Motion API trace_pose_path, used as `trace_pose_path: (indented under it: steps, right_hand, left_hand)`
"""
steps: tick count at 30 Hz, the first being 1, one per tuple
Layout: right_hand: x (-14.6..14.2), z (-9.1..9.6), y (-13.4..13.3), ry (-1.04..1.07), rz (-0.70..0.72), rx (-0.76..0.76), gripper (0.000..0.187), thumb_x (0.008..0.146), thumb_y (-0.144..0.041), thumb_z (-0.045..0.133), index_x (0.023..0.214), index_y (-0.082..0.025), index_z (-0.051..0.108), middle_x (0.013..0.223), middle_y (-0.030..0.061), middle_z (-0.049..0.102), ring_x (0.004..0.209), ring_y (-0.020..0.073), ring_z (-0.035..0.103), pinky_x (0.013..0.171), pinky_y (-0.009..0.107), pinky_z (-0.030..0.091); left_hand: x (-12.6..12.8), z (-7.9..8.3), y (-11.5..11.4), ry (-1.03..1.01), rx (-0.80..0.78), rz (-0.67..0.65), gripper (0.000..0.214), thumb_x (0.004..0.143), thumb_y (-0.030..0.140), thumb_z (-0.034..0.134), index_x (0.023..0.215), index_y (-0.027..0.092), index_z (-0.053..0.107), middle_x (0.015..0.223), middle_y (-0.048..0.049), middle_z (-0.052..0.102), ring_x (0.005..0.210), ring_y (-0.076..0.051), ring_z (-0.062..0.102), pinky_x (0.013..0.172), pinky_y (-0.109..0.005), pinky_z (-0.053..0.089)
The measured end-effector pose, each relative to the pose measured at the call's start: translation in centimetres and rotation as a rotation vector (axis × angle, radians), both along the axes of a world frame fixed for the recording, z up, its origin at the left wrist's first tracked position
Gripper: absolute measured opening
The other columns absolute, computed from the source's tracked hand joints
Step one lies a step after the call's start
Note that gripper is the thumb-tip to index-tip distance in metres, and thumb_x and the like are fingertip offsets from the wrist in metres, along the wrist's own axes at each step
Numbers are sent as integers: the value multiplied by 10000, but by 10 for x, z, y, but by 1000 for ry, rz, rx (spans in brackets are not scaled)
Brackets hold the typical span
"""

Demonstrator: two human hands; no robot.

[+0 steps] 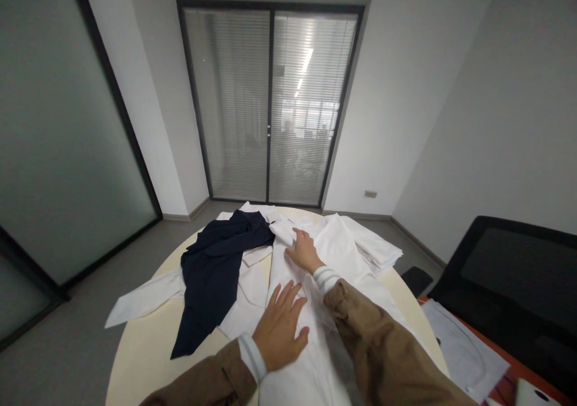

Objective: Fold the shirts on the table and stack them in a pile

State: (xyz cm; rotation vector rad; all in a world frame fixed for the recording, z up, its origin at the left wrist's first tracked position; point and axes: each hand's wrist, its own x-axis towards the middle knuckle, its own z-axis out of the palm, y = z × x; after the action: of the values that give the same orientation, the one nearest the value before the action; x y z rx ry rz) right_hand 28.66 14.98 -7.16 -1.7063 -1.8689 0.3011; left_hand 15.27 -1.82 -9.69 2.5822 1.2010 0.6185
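A white shirt (333,255) lies spread along a round cream table (144,340). My left hand (282,328) lies flat on its near part with the fingers spread. Farther out, my right hand (304,251) presses flat on the shirt near its collar end, fingers stretched forward. Both arms wear brown sleeves with striped cuffs. A dark navy garment (211,267) lies crumpled to the left of the hands, over another white garment (144,298).
A stack of folded white cloth (383,249) sits at the table's far right. A black chair (509,286) stands to the right beside an orange surface with papers (464,352). A glass door with blinds (270,105) is ahead.
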Motion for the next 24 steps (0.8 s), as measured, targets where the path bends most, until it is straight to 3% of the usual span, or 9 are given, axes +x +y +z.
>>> trace_pose_path:
  steps: [4, 7, 9, 12, 14, 18, 21, 24]
  right_hand:
    - [-27, 19, 15, -197, 2, 1, 814, 747, -370, 744, 1466, -245, 383, 1435, 194, 424, 1240, 380, 463, 923, 468, 422]
    - [-38, 14, 30, -107, -25, -53, 768, 745, -313, 757, 1437, -239, 430, 1311, 204, 538, 1136, 363, 559, 900, 477, 422]
    - [-37, 7, 45, 102, -39, -85, 576, 749, -265, 745, 1297, -217, 578, 1148, 180, 638, 1075, 349, 600, 912, 479, 411]
    - [-23, 4, 74, 361, -65, -90, 216, 814, -320, 681, 986, -193, 713, 960, 150, 699, 1048, 324, 621, 925, 430, 412]
    - [-11, 6, 93, 447, -91, -82, 314, 902, -415, 555, 919, -150, 722, 917, 174, 706, 1029, 312, 633, 900, 392, 436]
    - [9, 6, 120, 618, -160, -88, 575, 985, -477, 297, 1089, -57, 675, 868, 173, 706, 840, 251, 671, 765, 353, 503]
    - [16, 1, 125, 662, -169, -99, 498, 955, -407, 355, 1145, -51, 646, 808, 134, 699, 721, 225, 658, 683, 338, 514]
    - [19, -2, 126, 637, -175, -68, 451, 838, -271, 514, 1224, -58, 610, 861, 132, 700, 756, 234, 654, 719, 353, 514]
  left_hand:
    - [-1, 1, 1, 12, -30, -10, 506, 897, 356, 538, 1376, 203, 478, 1584, -127, 332, 1504, -303, 181, 1228, -538, 130]
    - [-1, 3, 2, 22, -56, -22, 612, 877, 319, 547, 1457, 202, 393, 1596, -130, 307, 1508, -304, 164, 1229, -533, 127]
    - [-2, 4, 3, 24, -70, -24, 674, 857, 283, 552, 1493, 213, 338, 1603, -118, 294, 1512, -293, 151, 1234, -520, 118]
    - [-2, 3, 2, 26, -75, -20, 636, 856, 271, 545, 1467, 216, 378, 1615, -107, 270, 1518, -278, 120, 1240, -503, 100]
    - [-3, 2, 2, 27, -66, -14, 582, 867, 287, 539, 1432, 209, 426, 1632, -103, 222, 1522, -284, 88, 1240, -506, 93]
    - [-3, -3, 3, 30, -48, -26, 608, 871, 305, 543, 1455, 207, 403, 1654, -94, 125, 1523, -309, 38, 1236, -537, 77]
    - [-3, -4, 4, 39, -46, -48, 656, 857, 319, 560, 1477, 208, 376, 1656, -91, 106, 1521, -332, 26, 1230, -570, 53]
    - [-3, -3, 6, 48, -44, -73, 631, 872, 351, 549, 1462, 193, 395, 1651, -104, 133, 1520, -331, 41, 1229, -571, 50]
